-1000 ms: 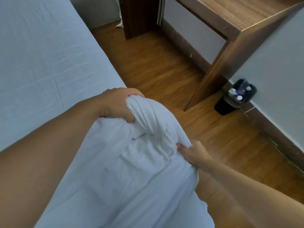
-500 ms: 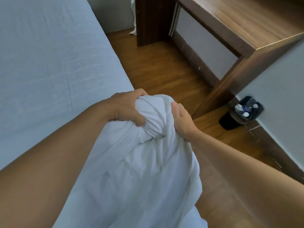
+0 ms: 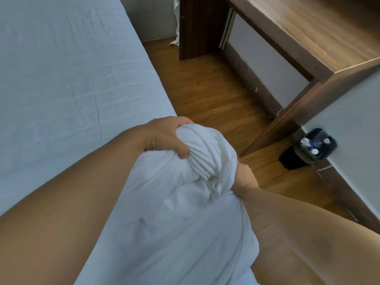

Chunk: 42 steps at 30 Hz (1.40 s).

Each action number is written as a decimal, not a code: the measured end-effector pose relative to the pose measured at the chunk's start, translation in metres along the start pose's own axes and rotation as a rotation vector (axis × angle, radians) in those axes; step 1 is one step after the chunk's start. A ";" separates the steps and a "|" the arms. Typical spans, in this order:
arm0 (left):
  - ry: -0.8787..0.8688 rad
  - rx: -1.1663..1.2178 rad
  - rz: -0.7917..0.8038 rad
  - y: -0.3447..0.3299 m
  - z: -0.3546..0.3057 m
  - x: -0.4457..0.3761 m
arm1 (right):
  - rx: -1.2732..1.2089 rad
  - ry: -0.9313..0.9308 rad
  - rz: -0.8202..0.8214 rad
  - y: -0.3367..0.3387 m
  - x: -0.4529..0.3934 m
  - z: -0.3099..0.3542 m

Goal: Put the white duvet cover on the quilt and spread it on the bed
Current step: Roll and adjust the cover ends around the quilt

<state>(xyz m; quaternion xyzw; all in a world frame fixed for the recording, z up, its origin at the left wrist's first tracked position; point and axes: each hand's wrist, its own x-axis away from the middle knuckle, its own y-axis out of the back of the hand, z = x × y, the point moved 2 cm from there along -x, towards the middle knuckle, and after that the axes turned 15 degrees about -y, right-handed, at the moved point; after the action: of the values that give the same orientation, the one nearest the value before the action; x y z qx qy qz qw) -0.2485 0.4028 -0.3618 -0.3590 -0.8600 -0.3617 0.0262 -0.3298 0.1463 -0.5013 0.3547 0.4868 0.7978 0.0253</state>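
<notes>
Soft white cotton duvet cover (image 3: pixel 174 212), bunched into a rounded, pleated knob beside the pale sheeted bed (image 3: pixel 61 79). Left hand (image 3: pixel 164 136) and right hand (image 3: pixel 245 177) both clench it. Black bin (image 3: pixel 316 145) holds plastic bottles.

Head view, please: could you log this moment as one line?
stage: bunching | left hand: grips white duvet cover | right hand: grips same bundle | bed: bare sheet | spread: not yet
</notes>
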 end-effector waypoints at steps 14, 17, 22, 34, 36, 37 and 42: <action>-0.037 -0.217 -0.145 0.009 -0.004 0.002 | -0.580 -0.014 -0.395 0.017 0.025 0.012; -0.072 -0.401 -0.140 -0.002 -0.013 0.011 | -0.692 0.206 -0.462 0.037 0.076 0.012; -0.015 -0.952 -0.203 -0.058 -0.042 0.008 | -0.573 0.163 -0.311 0.036 0.073 0.011; -0.136 -0.701 -0.109 -0.032 -0.014 -0.011 | -0.471 -0.145 -0.024 0.018 -0.062 0.056; -0.091 -0.561 -0.132 -0.017 -0.012 -0.012 | -0.577 -0.185 -0.064 0.022 -0.054 0.067; -0.066 -0.480 -0.145 -0.007 -0.010 -0.012 | -0.618 -0.162 -0.163 0.029 -0.041 0.067; 0.017 -0.287 -0.144 0.025 0.008 -0.023 | -0.104 1.105 -0.545 0.042 0.057 0.054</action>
<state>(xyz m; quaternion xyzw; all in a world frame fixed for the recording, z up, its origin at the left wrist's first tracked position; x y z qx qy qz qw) -0.2137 0.4060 -0.3598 -0.2934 -0.8229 -0.4846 -0.0442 -0.3282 0.1871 -0.4221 -0.2497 0.4614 0.8513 -0.0102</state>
